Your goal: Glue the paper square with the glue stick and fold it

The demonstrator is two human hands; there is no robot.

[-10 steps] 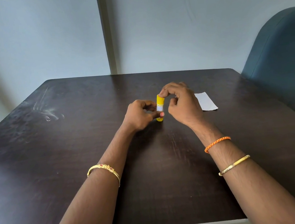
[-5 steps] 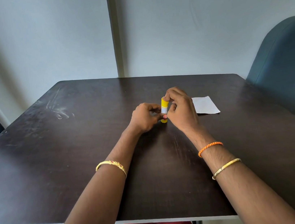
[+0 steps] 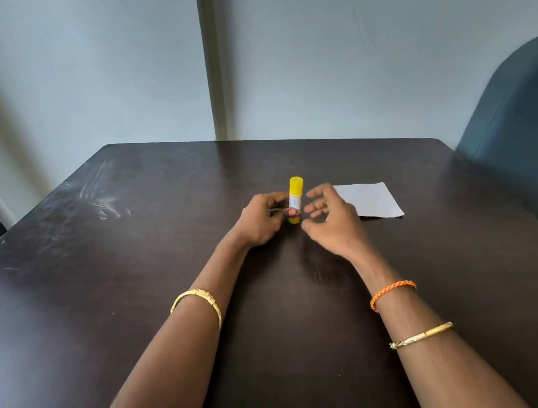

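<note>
A yellow glue stick with a white label stands upright on the dark table, its yellow cap on. My left hand pinches the stick's lower part between thumb and fingers. My right hand hovers just right of the stick with fingers spread, holding nothing and not touching it. A white paper square lies flat on the table to the right, its near-left corner hidden behind my right hand.
A dark teal chair stands at the table's right side. A grey wall rises behind the far edge. Scuff marks show on the far left of the table top.
My right hand has let go of the glue stick's cap and opened, drawing back to the right. The left hand still holds the stick upright.
</note>
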